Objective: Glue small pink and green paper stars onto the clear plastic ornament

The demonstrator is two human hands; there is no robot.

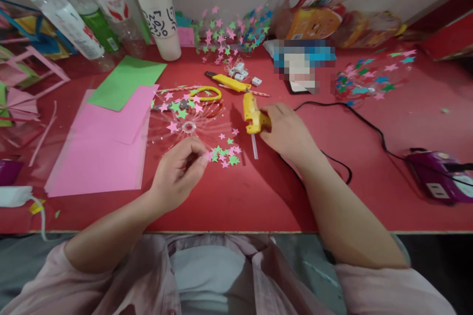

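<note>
My right hand (pixel 286 130) is wrapped round the handle of a yellow hot glue gun (pixel 251 110), whose clear glue stick (pixel 254 146) sticks out of the rear towards me. The gun's nozzle points away from me. My left hand (pixel 183 167) is closed, thumb and forefinger pinching what looks like a pink paper star (pixel 208 156). Touching those fingertips on the right is a small pile of pink and green stars (pixel 225 153). Just beyond my left hand lies a splayed, cut clear plastic bottle piece (pixel 189 128), with stars on some of its strips.
Pink sheets (pixel 107 152) and a green sheet (pixel 127 82) lie left. Yellow-handled scissors (pixel 207 93) and a yellow utility knife (pixel 229 82) sit beyond. A black cord (pixel 369 120) runs to a purple power block (pixel 439 177). A tumbler (pixel 158 19) and plastic bottles line the wall.
</note>
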